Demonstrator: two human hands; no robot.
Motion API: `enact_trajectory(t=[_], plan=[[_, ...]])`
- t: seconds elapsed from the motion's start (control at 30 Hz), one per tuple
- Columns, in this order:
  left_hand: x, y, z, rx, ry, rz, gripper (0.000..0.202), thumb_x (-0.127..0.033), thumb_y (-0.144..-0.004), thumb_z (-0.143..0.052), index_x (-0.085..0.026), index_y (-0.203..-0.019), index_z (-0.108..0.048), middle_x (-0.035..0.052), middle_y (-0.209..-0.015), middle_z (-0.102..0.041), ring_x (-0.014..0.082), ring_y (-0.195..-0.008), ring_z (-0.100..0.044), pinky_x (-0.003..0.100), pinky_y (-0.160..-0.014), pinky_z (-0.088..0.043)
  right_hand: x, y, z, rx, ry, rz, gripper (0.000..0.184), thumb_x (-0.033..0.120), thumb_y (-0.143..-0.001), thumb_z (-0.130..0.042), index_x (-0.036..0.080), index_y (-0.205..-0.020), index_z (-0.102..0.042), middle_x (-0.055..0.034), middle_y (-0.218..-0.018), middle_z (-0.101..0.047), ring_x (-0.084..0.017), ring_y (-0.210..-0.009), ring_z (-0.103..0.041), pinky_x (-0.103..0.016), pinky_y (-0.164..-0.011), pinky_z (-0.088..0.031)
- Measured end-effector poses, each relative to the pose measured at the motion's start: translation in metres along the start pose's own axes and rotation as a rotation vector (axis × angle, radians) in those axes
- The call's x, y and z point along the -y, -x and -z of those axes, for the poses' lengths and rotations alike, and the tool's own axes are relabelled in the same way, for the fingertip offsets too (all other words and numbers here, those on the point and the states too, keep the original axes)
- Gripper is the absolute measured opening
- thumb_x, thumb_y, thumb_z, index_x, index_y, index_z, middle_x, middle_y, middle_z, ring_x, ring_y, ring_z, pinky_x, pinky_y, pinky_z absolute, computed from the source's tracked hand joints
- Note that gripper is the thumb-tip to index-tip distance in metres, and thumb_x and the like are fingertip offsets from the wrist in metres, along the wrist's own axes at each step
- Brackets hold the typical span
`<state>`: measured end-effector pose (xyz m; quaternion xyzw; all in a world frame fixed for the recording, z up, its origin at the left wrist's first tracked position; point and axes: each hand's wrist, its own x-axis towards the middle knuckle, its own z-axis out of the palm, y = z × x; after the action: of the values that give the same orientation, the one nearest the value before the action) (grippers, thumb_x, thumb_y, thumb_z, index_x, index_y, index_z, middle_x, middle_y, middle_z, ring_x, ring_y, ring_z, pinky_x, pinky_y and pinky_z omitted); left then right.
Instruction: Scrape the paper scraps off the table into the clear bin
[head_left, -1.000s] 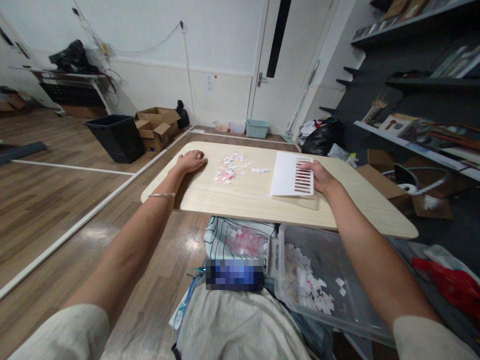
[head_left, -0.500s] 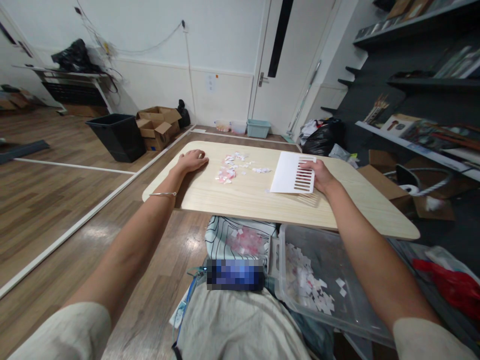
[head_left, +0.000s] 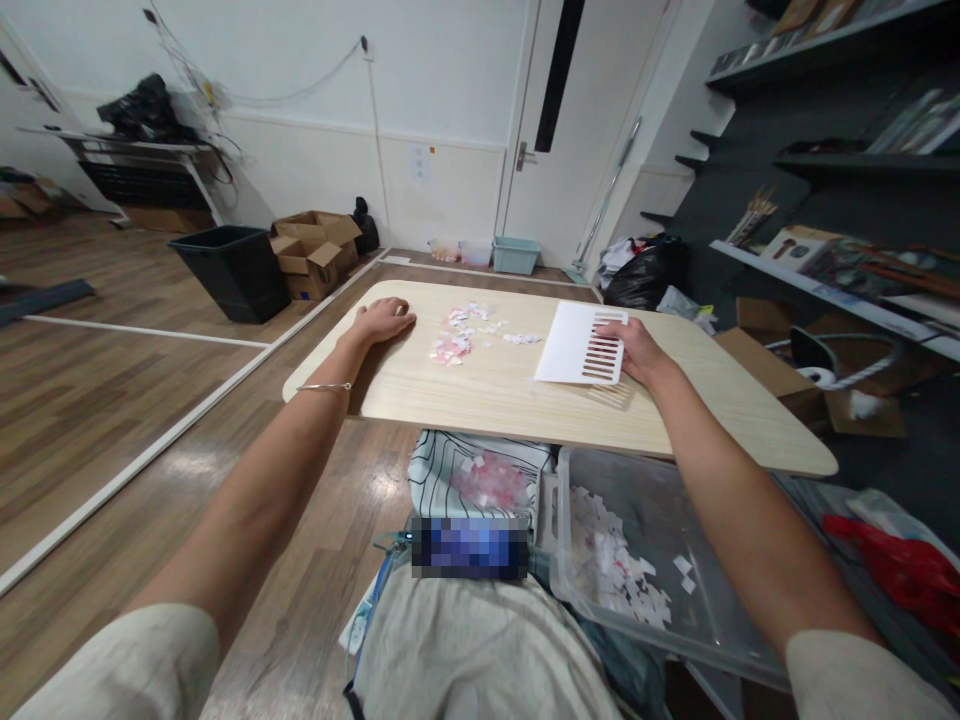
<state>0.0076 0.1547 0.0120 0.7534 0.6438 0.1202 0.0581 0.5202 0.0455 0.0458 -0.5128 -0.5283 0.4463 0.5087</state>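
My right hand grips a white card with a row of slots by its slotted side, thumb over the front. The card is tilted above the right half of the pale wooden table, casting a slotted shadow. On the far left part of the tabletop lies my left hand, palm down with loosely bent fingers, holding nothing. Between the hands, small white paper pieces and pinkish pieces are scattered in loose piles.
Below the table's near edge, a clear plastic bin holds many white scraps. Beside it a striped cloth-like container holds pink and white pieces. A blurred-out phone-like device is at my lap. A black bin stands beyond the table's left.
My right hand and the slotted card have shifted slightly left. My left hand stays in place on the table, and the paper pieces look the same.
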Motion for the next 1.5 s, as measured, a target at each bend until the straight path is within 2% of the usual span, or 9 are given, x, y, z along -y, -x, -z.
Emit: enact_trajectory(t=[0.3, 0.5, 0.6, 0.73, 0.87, 1.07, 1.3, 1.37, 1.5], plan=[[-0.005, 0.004, 0.003, 0.021, 0.010, 0.020, 0.064, -0.056, -0.117, -0.050, -0.026, -0.163, -0.083, 0.0183, -0.189, -0.074, 0.0464, -0.176, -0.064, 0.066, -0.142, -0.052, 0.005, 0.000, 0.000, -0.014, -0.015, 0.032, 0.030, 0.030, -0.061, -0.092, 0.026, -0.085, -0.074, -0.0029, -0.075, -0.081, -0.025, -0.068, -0.075, -0.040, -0.071, -0.069], [-0.005, 0.005, 0.003, 0.020, 0.016, 0.022, 0.062, -0.055, -0.116, -0.052, -0.029, -0.163, -0.084, 0.0171, -0.189, -0.074, 0.0460, -0.179, -0.062, 0.067, -0.141, -0.053, 0.010, 0.007, 0.003, 0.211, 0.057, -0.093, 0.031, 0.032, -0.063, -0.094, 0.025, -0.086, -0.073, -0.0024, -0.069, -0.079, -0.025, -0.061, -0.074, -0.036, -0.063, -0.065], [-0.005, 0.004, 0.003, 0.017, 0.026, 0.020, 0.065, -0.056, -0.116, -0.052, -0.029, -0.166, -0.083, 0.0169, -0.188, -0.075, 0.0467, -0.179, -0.062, 0.068, -0.142, -0.052, 0.010, 0.009, 0.000, 0.258, 0.082, -0.137, 0.035, 0.028, -0.061, -0.097, 0.025, -0.085, -0.072, -0.0031, -0.067, -0.079, -0.023, -0.058, -0.073, -0.035, -0.061, -0.065], [-0.005, 0.005, 0.002, -0.007, 0.034, 0.023, 0.067, -0.055, -0.114, -0.056, -0.033, -0.171, -0.082, 0.0148, -0.187, -0.076, 0.0482, -0.177, -0.063, 0.071, -0.144, -0.050, 0.014, 0.011, -0.010, 0.316, 0.114, -0.182, 0.042, 0.027, -0.060, -0.105, 0.023, -0.088, -0.074, -0.0039, -0.070, -0.082, -0.020, -0.057, -0.073, -0.031, -0.058, -0.063], [-0.007, 0.007, 0.003, 0.005, 0.046, 0.026, 0.067, -0.055, -0.115, -0.055, -0.032, -0.172, -0.081, 0.0149, -0.189, -0.075, 0.0472, -0.179, -0.062, 0.071, -0.145, -0.049, 0.019, 0.016, -0.031, 0.429, 0.138, -0.201, 0.052, 0.031, -0.057, -0.115, 0.022, -0.090, -0.076, -0.0031, -0.074, -0.084, -0.016, -0.057, -0.072, -0.025, -0.056, -0.061], [-0.006, 0.007, 0.005, 0.010, 0.063, 0.029, 0.066, -0.057, -0.115, -0.055, -0.031, -0.169, -0.082, 0.0159, -0.190, -0.073, 0.0477, -0.179, -0.061, 0.071, -0.146, -0.047, 0.019, 0.025, -0.056, 0.559, 0.099, -0.146, 0.062, 0.039, -0.061, -0.121, 0.022, -0.108, -0.083, -0.0013, -0.077, -0.086, -0.019, -0.059, -0.077, -0.026, -0.058, -0.065], [-0.009, 0.010, 0.006, 0.023, 0.048, 0.043, 0.066, -0.058, -0.117, -0.052, -0.031, -0.170, -0.080, 0.0155, -0.194, -0.070, 0.0442, -0.181, -0.059, 0.067, -0.149, -0.045, 0.022, 0.025, -0.049, 0.453, 0.035, -0.104, 0.049, 0.038, -0.066, -0.114, 0.022, -0.093, -0.077, 0.0009, -0.069, -0.079, -0.014, -0.052, -0.067, -0.024, -0.051, -0.057], [-0.010, 0.010, 0.007, 0.026, 0.040, 0.050, 0.066, -0.057, -0.116, -0.051, -0.031, -0.170, -0.080, 0.0158, -0.195, -0.069, 0.0436, -0.181, -0.059, 0.066, -0.148, -0.045, 0.022, 0.024, -0.046, 0.483, 0.071, -0.122, 0.050, 0.038, -0.064, -0.116, 0.022, -0.091, -0.077, 0.0004, -0.072, -0.081, -0.013, -0.052, -0.066, -0.023, -0.051, -0.057], [-0.011, 0.011, 0.007, 0.026, 0.044, 0.044, 0.064, -0.057, -0.116, -0.051, -0.032, -0.167, -0.081, 0.0149, -0.194, -0.069, 0.0435, -0.182, -0.059, 0.067, -0.148, -0.046, 0.020, 0.024, -0.046, 0.613, 0.160, -0.140, 0.056, 0.048, -0.067, -0.122, 0.020, -0.098, -0.084, -0.0045, -0.087, -0.091, -0.016, -0.063, -0.077, -0.024, -0.060, -0.065]])
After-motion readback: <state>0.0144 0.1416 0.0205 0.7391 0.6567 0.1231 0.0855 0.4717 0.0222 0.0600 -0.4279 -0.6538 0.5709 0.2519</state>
